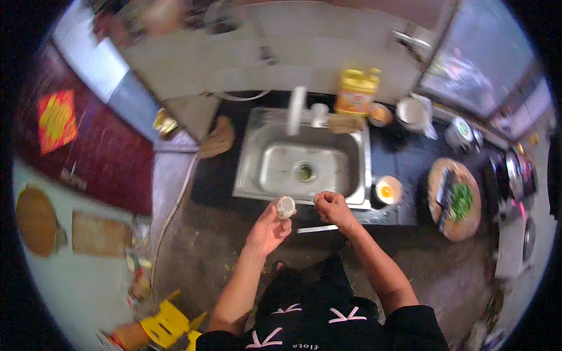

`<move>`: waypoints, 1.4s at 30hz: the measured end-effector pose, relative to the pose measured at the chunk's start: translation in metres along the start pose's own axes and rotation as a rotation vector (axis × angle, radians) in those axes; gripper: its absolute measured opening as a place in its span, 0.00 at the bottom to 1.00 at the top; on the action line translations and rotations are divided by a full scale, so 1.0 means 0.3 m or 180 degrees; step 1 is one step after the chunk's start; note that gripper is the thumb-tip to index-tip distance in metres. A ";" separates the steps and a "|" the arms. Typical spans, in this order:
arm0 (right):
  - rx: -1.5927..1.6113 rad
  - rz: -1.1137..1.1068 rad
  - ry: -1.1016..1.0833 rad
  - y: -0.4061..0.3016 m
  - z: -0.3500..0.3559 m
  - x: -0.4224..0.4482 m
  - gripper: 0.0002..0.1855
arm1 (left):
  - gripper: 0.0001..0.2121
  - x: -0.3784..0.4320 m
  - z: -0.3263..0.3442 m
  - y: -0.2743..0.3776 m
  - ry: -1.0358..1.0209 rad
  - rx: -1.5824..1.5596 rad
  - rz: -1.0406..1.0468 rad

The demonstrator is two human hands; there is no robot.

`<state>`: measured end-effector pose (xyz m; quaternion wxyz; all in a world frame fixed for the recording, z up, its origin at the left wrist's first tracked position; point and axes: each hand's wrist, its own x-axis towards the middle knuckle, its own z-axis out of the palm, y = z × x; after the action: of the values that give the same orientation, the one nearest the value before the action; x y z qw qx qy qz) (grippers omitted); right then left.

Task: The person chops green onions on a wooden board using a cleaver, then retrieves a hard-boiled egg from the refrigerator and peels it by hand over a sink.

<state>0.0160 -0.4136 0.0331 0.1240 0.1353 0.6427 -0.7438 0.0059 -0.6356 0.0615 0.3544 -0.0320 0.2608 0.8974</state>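
My left hand (270, 228) holds an egg (285, 207) with a paler, roughly edged patch on top, in front of the near rim of the steel sink (302, 199). To its right, my right hand (332, 209) is raised near the sink's front edge with its fingers curled together; a small pale bit shows at the fingertips, too small to name. On the counter right of the sink stands a bowl (388, 190) with an egg yolk in it. The sink drain (304, 172) has green scraps in it.
A white faucet (297, 109) rises behind the sink, beside a yellow oil jug (356, 93). At right, a round cutting board (465, 230) bears a cleaver (445, 188) and chopped greens (461, 202). Bowls stand at the back; a yellow stool (169, 322) is lower left.
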 end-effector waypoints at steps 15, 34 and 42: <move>-0.1062 -0.0120 -0.3243 0.164 1.433 0.031 0.07 | 0.15 -1.225 -0.716 0.295 0.2256 -0.1225 0.3281; -0.1963 -0.2037 -0.1274 -0.119 2.122 1.221 0.20 | 0.16 -0.950 -1.068 1.460 0.1747 -0.1104 0.2801; -0.1931 -0.0705 -0.1116 -0.186 2.355 1.638 0.24 | 0.17 -0.855 -1.423 1.901 0.1754 -0.1218 0.2545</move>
<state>-0.4921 -1.1099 0.0044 0.1855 -0.1074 0.8137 -0.5403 -0.2292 -1.3533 0.0098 -0.1099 -0.2291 0.1676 0.9525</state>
